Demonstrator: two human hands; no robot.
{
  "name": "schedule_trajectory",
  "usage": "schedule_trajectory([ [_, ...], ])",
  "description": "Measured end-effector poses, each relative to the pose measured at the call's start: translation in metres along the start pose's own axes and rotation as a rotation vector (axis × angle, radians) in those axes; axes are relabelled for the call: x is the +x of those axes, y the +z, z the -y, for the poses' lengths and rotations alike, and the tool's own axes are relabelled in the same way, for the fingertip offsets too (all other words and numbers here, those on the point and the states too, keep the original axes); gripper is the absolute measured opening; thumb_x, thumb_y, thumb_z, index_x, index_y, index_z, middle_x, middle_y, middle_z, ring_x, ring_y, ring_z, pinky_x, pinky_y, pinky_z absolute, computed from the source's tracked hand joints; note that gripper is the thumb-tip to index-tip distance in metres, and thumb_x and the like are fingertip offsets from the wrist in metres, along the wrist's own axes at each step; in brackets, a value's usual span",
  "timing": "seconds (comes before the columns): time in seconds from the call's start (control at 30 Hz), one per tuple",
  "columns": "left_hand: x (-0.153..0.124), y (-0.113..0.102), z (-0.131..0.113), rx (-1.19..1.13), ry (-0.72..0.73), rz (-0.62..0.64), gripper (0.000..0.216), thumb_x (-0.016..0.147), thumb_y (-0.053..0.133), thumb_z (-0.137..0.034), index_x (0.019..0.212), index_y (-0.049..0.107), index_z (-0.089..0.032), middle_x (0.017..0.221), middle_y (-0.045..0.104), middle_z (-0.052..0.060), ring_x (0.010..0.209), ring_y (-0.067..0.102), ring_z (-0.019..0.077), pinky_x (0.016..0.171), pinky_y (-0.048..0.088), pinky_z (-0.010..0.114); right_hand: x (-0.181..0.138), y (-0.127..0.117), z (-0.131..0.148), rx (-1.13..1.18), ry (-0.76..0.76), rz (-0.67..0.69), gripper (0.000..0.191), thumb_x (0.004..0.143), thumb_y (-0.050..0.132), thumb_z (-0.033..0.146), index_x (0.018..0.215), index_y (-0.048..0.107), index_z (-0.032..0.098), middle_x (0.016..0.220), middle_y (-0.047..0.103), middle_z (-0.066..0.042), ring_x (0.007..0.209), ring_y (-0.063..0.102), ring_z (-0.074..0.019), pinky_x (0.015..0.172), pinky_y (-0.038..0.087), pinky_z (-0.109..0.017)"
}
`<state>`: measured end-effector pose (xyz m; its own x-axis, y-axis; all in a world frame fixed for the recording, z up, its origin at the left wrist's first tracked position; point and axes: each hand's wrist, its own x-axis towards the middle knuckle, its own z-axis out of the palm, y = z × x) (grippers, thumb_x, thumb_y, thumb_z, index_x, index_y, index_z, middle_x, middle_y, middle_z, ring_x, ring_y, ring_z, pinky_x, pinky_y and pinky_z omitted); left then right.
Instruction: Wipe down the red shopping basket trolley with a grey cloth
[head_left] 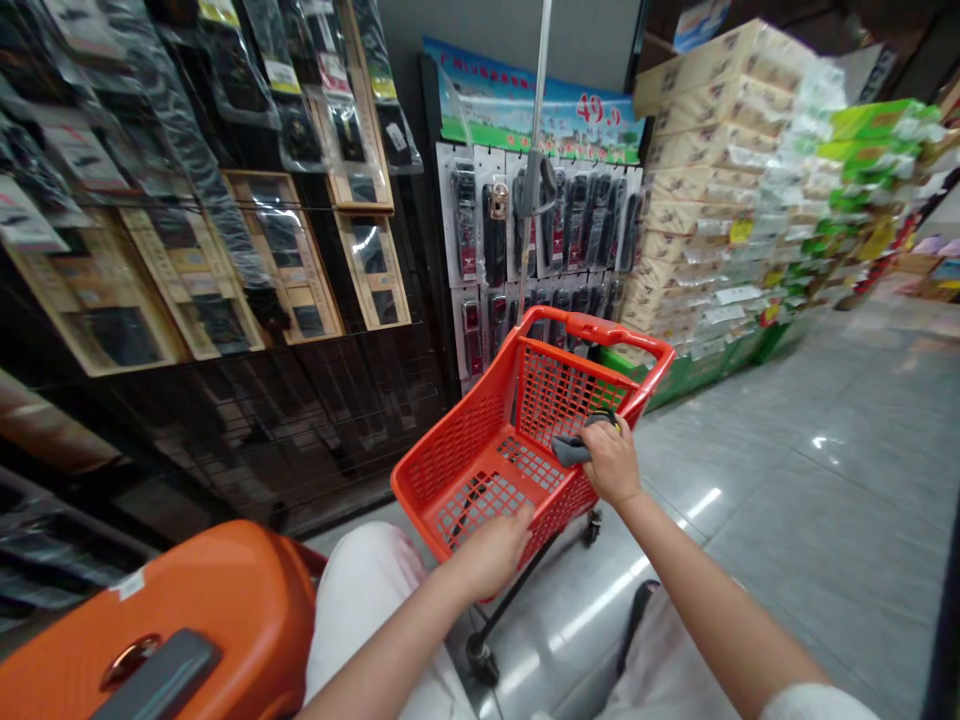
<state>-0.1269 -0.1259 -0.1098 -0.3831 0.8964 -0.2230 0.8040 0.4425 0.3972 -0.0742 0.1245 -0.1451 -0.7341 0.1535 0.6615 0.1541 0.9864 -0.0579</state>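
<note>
A small red plastic shopping cart (442, 455) with perforated sides stands in front of me, its handle on the far side. My left hand (495, 545) is closed at the cart's near rim, the fingertips partly blurred and hidden. In my right hand (613, 462) is a grey and black item (574, 449) with a bit of yellow; its kind is unclear. This hand is closed around it, over the cart's right side. A thin dark strip (471, 495) shows at the basket's floor.
An orange suitcase (247, 610) with a grey handle is at lower left. Packaged belts (577, 225) hang on the display ahead, with boxed goods (292, 260) on the left rack. Stacked cartons (697, 190) line the right. Grey tiled floor (817, 440) extends rightward.
</note>
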Motion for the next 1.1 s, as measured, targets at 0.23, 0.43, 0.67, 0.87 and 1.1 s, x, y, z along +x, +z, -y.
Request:
schedule_trajectory([
  [0.23, 0.001, -0.013, 0.029, -0.024, -0.011, -0.051, 0.026, 0.096, 0.030, -0.026, 0.109, 0.051, -0.019, 0.102, 0.069, 0.013, 0.091, 0.066, 0.0228, 0.075, 0.046, 0.030, 0.009, 0.005, 0.022, -0.029, 0.058, 0.004, 0.021, 0.077, 0.052, 0.014, 0.093, 0.062, 0.022, 0.087, 0.065, -0.006, 0.097, 0.053, -0.0252, 0.113, 0.020, -0.048],
  [0.43, 0.007, -0.005, 0.031, 0.068, -0.087, -0.120, 0.031, 0.097, 0.034, -0.036, 0.112, 0.053, -0.017, 0.101, 0.070, 0.016, 0.096, 0.067, 0.0274, 0.080, 0.048, 0.035, 0.010, -0.003, 0.024, 0.029, 0.065, 0.052, 0.035, 0.074, 0.049, 0.010, 0.104, 0.062, 0.021, 0.095, 0.066, -0.007, 0.103, 0.052, -0.0262, 0.115, 0.019, -0.050],
  [0.67, 0.011, -0.012, 0.064, 0.076, -0.059, -0.128, 0.031, 0.088, 0.056, -0.041, 0.108, 0.063, -0.018, 0.103, 0.072, 0.013, 0.100, 0.068, 0.0277, 0.082, 0.049, 0.032, -0.004, -0.006, 0.053, 0.151, 0.049, 0.057, 0.061, 0.074, 0.045, 0.006, 0.131, 0.054, 0.026, 0.119, 0.065, -0.005, 0.119, 0.050, -0.0249, 0.118, 0.001, -0.060],
  [0.87, 0.026, -0.023, 0.070, 0.147, -0.256, -0.205, 0.024, 0.084, 0.061, -0.038, 0.097, 0.070, -0.020, 0.102, 0.074, 0.013, 0.096, 0.069, 0.0279, 0.078, 0.049, 0.032, 0.009, -0.005, 0.093, 0.068, -0.227, 0.297, 0.061, 0.082, 0.056, 0.020, 0.141, 0.048, 0.030, 0.120, 0.061, -0.009, 0.111, 0.049, -0.0271, 0.110, 0.024, -0.053],
  [1.1, 0.029, -0.025, 0.083, 0.201, -0.194, -0.199, 0.032, 0.087, 0.057, -0.048, 0.082, 0.068, -0.019, 0.089, 0.073, 0.012, 0.087, 0.069, 0.0267, 0.074, 0.046, 0.031, 0.035, -0.038, -0.020, -0.184, -0.134, 0.224, 0.043, 0.093, 0.045, 0.018, 0.131, 0.059, 0.033, 0.116, 0.062, -0.008, 0.108, 0.047, -0.0244, 0.101, 0.028, -0.044],
])
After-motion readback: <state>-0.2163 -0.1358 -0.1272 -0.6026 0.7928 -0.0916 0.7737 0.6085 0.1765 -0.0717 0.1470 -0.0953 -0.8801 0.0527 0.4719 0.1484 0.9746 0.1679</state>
